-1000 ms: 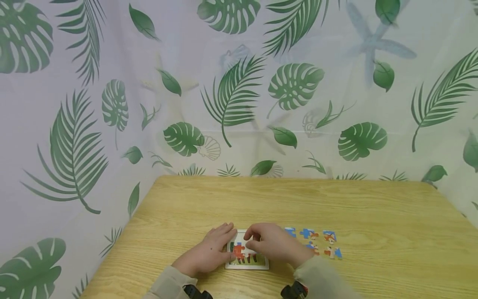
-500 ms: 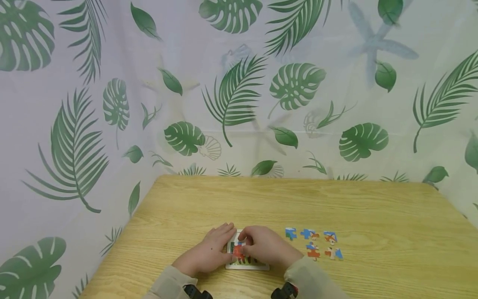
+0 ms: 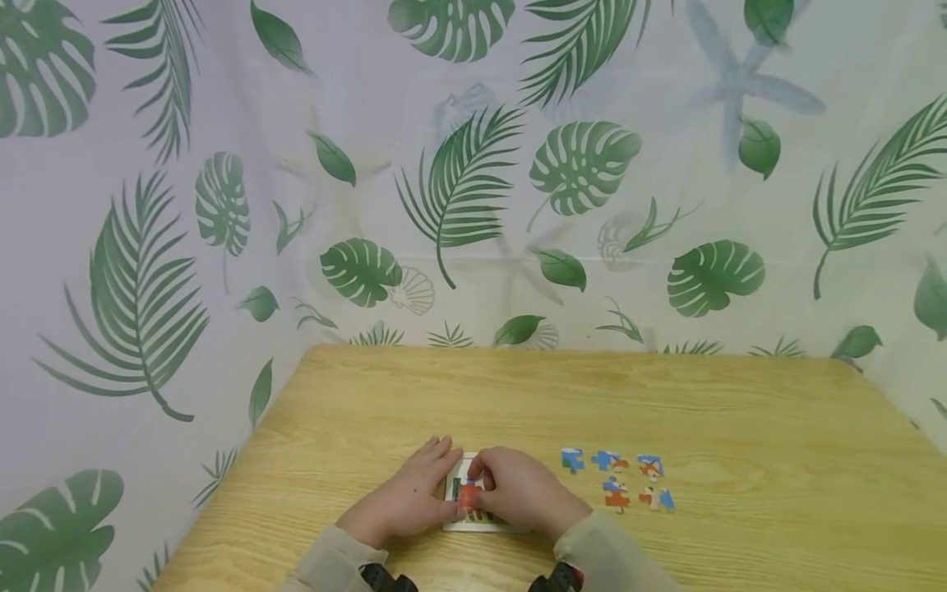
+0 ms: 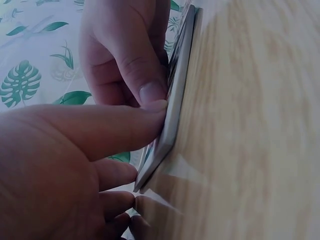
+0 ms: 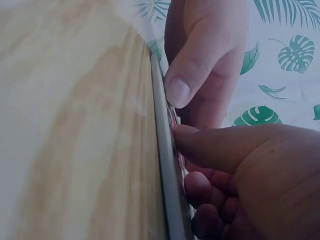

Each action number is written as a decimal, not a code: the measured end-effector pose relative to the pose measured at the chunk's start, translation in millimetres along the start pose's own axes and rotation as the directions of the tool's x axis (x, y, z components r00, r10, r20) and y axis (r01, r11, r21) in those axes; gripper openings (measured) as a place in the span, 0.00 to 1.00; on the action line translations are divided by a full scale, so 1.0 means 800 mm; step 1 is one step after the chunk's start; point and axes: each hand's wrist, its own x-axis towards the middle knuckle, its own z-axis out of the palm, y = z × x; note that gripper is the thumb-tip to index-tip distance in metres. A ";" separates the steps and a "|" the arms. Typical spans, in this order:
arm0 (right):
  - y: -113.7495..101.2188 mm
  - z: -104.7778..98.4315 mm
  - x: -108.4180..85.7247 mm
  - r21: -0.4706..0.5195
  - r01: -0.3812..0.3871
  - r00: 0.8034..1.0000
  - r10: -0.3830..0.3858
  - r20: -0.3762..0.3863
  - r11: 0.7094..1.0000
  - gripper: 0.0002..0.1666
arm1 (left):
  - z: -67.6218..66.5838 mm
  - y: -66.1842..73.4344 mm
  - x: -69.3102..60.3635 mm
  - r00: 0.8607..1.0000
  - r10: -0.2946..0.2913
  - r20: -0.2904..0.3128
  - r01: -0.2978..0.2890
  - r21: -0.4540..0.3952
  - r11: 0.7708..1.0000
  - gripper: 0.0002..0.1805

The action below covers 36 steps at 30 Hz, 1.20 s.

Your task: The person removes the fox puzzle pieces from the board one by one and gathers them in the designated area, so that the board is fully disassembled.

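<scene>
A small jigsaw tray (image 3: 484, 529) with a pale rim lies flat on the table, partly filled with a printed picture. My left hand (image 3: 414, 495) rests along its left side, fingers extended, and the thumb presses near the lower left rim (image 4: 172, 112). Over the middle and right of the tray my right hand (image 3: 528, 493) pinches a red puzzle piece (image 3: 468, 493) between thumb and curled index finger, low against the picture. In the right wrist view the right thumb (image 5: 215, 145) touches something reddish at the tray's surface. The right hand hides much of the tray.
Several loose puzzle pieces in blue, orange and white lie right of the tray, among them a blue one (image 3: 572, 460) and an orange-red one (image 3: 616, 494). The wooden table (image 3: 355, 395) meets a leaf-patterned curtain (image 3: 473, 271) behind.
My right hand has moved left and slightly lower over the tray, its thumb and index finger now at the red area. The left hand has stayed almost in place.
</scene>
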 end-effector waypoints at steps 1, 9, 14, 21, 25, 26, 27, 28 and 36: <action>0.000 0.000 0.000 0.000 0.000 1.000 0.000 -0.002 1.000 0.10 | 0.000 0.000 0.000 1.000 0.000 -0.001 0.000 0.002 1.000 0.44; -0.004 -0.001 -0.001 0.003 -0.012 1.000 0.012 -0.007 1.000 0.10 | -0.003 0.006 -0.004 1.000 0.002 -0.004 -0.001 0.061 0.998 0.44; -0.005 0.000 -0.001 -0.002 0.000 1.000 0.000 -0.013 1.000 0.10 | -0.002 0.005 -0.005 1.000 -0.002 -0.010 0.003 0.085 0.996 0.44; -0.005 0.001 -0.001 0.003 -0.021 1.000 0.021 -0.009 1.000 0.09 | -0.001 0.004 -0.003 1.000 -0.008 -0.016 0.010 0.108 0.994 0.44; -0.007 0.000 -0.001 0.003 -0.026 1.000 0.026 -0.014 1.000 0.09 | -0.001 0.005 -0.003 1.000 -0.013 -0.018 0.015 0.108 0.994 0.43; -0.007 0.000 -0.001 0.002 -0.025 1.000 0.025 -0.014 1.000 0.09 | -0.002 0.005 -0.003 1.000 -0.013 -0.018 0.015 0.108 0.994 0.43; -0.007 0.000 -0.001 0.004 -0.025 1.000 0.025 -0.014 1.000 0.09 | -0.002 0.005 -0.004 1.000 -0.013 -0.019 0.014 0.108 0.994 0.43; -0.007 0.000 -0.001 0.005 -0.024 1.000 0.024 -0.014 1.000 0.09 | -0.002 0.005 -0.004 1.000 -0.011 -0.019 0.013 0.108 0.994 0.42; -0.009 0.000 -0.002 0.029 -0.034 0.999 0.035 -0.019 0.999 0.08 | -0.003 0.008 -0.006 1.000 -0.014 -0.023 0.017 0.105 0.994 0.42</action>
